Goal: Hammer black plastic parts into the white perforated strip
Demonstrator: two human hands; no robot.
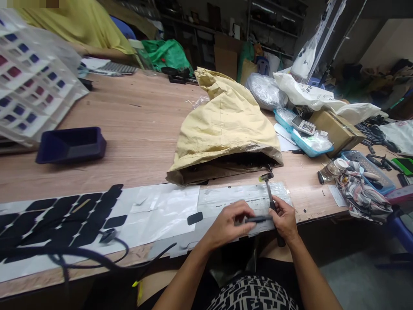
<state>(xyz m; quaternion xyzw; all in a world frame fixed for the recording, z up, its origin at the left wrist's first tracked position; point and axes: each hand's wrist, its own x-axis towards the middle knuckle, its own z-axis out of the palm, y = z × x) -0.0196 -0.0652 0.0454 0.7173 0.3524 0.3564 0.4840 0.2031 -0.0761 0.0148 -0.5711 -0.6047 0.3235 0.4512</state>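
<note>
My right hand is wrapped round the dark handle of a small hammer, its head pointing away from me. Between the fingertips of my left hand is a slim dark piece, blurred by motion, whose far end reaches to the hammer handle. Both hands are over the clear sheet at the table's front edge. Just beyond lies a yellow cloth sack, its dark mouth facing me. One black rounded rectangular pad rests left of my left hand.
Rows of black pads lie on white sheeting at left, with a black cable in front. A purple tray and a white crate stand farther back. Blue baskets, a jar and bundled cloth are right. A person in yellow sits opposite.
</note>
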